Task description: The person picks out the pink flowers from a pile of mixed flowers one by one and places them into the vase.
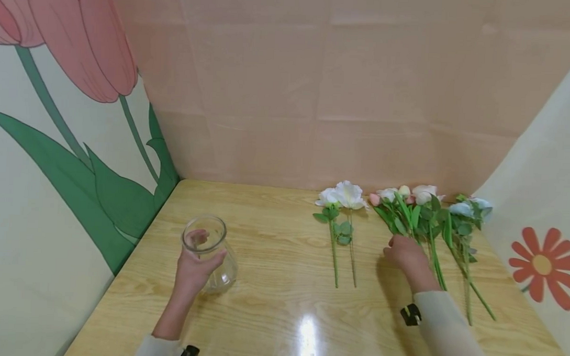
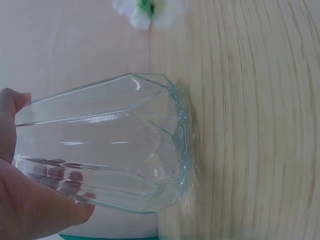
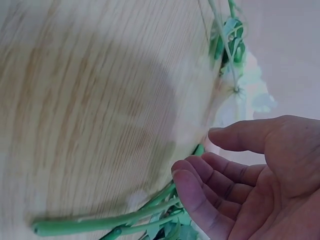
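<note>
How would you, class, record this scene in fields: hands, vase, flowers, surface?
Left hand: gripping the vase near its rim
Right hand: beside green stems, fingers loosely curled, holding nothing
Vase: clear glass, upright, no flowers inside
Two white flowers: lying between vase and right hand
Pink buds: between white and blue flowers
Blue flowers: lying rightmost
Surface: wood-grain table

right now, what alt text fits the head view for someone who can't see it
A person's left hand grips a clear glass vase at a wooden table, while the right hand is near pink, white and blue flowers lying at the right. Two white flowers lie between the hands.
</note>
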`<state>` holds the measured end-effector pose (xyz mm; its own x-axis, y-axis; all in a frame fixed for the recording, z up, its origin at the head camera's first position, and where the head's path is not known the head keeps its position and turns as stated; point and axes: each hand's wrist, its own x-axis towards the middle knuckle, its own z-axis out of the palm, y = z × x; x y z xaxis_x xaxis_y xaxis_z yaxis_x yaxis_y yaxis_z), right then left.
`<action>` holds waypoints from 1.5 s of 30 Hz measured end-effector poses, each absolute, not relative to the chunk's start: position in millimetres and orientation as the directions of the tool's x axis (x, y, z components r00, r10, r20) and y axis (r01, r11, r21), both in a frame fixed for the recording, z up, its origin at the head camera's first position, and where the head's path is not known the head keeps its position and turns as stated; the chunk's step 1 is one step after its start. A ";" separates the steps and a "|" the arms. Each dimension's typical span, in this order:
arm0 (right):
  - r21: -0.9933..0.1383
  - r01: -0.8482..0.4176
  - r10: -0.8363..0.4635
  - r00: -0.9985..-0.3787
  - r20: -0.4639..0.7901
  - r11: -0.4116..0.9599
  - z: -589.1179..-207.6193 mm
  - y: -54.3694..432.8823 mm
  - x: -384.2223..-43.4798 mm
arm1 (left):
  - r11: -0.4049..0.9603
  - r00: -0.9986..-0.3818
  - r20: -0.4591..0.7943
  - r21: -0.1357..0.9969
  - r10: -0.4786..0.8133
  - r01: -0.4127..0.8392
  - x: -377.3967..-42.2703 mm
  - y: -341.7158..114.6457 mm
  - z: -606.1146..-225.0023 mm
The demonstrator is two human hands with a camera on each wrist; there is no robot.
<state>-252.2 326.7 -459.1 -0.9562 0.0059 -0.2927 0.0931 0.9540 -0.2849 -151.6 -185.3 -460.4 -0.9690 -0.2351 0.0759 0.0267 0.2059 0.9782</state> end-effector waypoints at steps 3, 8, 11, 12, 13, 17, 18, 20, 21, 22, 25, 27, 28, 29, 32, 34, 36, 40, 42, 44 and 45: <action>-0.279 0.098 0.013 -0.957 -0.290 0.955 -457.9 328.6 -250.3 | 0.206 -0.969 0.075 0.978 -0.234 0.026 -151.3 -184.4 -460.6; -0.269 0.098 0.018 -0.958 -0.285 0.958 -455.9 331.0 -246.8 | 0.203 -0.971 0.080 0.979 -0.226 0.033 -150.9 -182.0 -460.2; -0.260 0.095 0.019 -0.959 -0.283 0.961 -454.7 332.8 -245.3 | 0.202 -0.971 0.083 0.979 -0.223 0.037 -150.6 -180.9 -459.9; -0.258 0.094 0.019 -0.959 -0.282 0.961 -454.5 333.5 -244.9 | 0.201 -0.971 0.083 0.979 -0.223 0.038 -150.4 -180.6 -459.7; -0.260 0.095 0.019 -0.959 -0.282 0.961 -454.6 334.5 -244.7 | 0.200 -0.971 0.082 0.979 -0.223 0.037 -150.4 -180.4 -459.9; -0.278 0.104 0.025 -0.962 -0.271 0.955 -456.7 338.1 -243.1 | 0.194 -0.973 0.078 0.980 -0.219 0.035 -150.7 -179.5 -460.2; -0.283 0.109 0.031 -0.963 -0.268 0.953 -457.4 339.1 -242.7 | 0.192 -0.973 0.077 0.981 -0.218 0.035 -150.7 -179.2 -460.2; -0.284 0.113 0.038 -0.966 -0.256 0.952 -458.6 340.7 -242.0 | 0.190 -0.974 0.075 0.981 -0.214 0.034 -150.6 -178.4 -460.0; -0.279 0.110 0.040 -0.968 -0.246 0.954 -459.2 341.5 -241.7 | 0.187 -0.974 0.075 0.982 -0.212 0.035 -150.5 -177.9 -459.8; -0.277 0.108 0.041 -0.971 -0.237 0.955 -459.7 342.3 -241.4 | 0.186 -0.975 0.075 0.982 -0.211 0.035 -150.3 -177.3 -459.6; -0.270 0.105 0.047 -0.976 -0.213 0.957 -460.1 343.8 -239.9 | 0.178 -0.976 0.073 0.983 -0.205 0.037 -150.4 -176.0 -459.8; -0.272 0.115 0.056 -0.975 -0.216 0.956 -459.8 344.9 -239.3 | 0.174 -0.977 0.072 0.984 -0.203 0.037 -150.7 -175.2 -460.3; -0.275 0.117 0.056 -0.974 -0.220 0.954 -459.6 345.6 -239.2 | 0.175 -0.977 0.071 0.984 -0.202 0.036 -150.9 -174.9 -460.8; -0.276 0.124 0.061 -0.972 -0.225 0.953 -459.4 346.0 -238.8 | 0.175 -0.977 0.069 0.984 -0.200 0.034 -151.1 -174.7 -461.2; -0.280 0.142 0.073 -0.967 -0.243 0.950 -459.7 348.3 -239.0 | 0.183 -0.978 0.071 0.983 -0.197 0.034 -151.0 -173.7 -461.4; -0.279 0.145 0.076 -0.967 -0.243 0.949 -460.4 349.5 -239.0 | 0.186 -0.978 0.073 0.982 -0.194 0.037 -150.7 -173.2 -461.2; -0.280 0.153 0.083 -0.966 -0.247 0.948 -461.0 350.2 -239.0 | 0.188 -0.978 0.075 0.982 -0.193 0.038 -150.3 -173.0 -461.0; -0.278 0.153 0.086 -0.967 -0.239 0.948 -461.8 351.7 -239.2 | 0.192 -0.978 0.078 0.981 -0.193 0.040 -149.9 -172.7 -460.5; -0.272 0.150 0.084 -0.968 -0.238 0.951 -461.9 353.2 -239.6 | 0.196 -0.978 0.078 0.980 -0.193 0.040 -150.0 -172.8 -460.6; -0.269 0.151 0.085 -0.966 -0.244 0.951 -462.2 355.1 -239.7 | 0.199 -0.978 0.080 0.979 -0.193 0.041 -150.0 -172.8 -460.6; -0.268 0.153 0.085 -0.965 -0.248 0.951 -462.4 356.2 -239.8 | 0.200 -0.978 0.081 0.979 -0.193 0.041 -150.1 -172.8 -460.7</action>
<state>-239.8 356.2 -462.4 -0.9649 0.0853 -0.2483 0.1531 0.9512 -0.2680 -150.1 -172.8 -460.7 -0.9779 -0.1928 0.0805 0.0411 0.2005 0.9788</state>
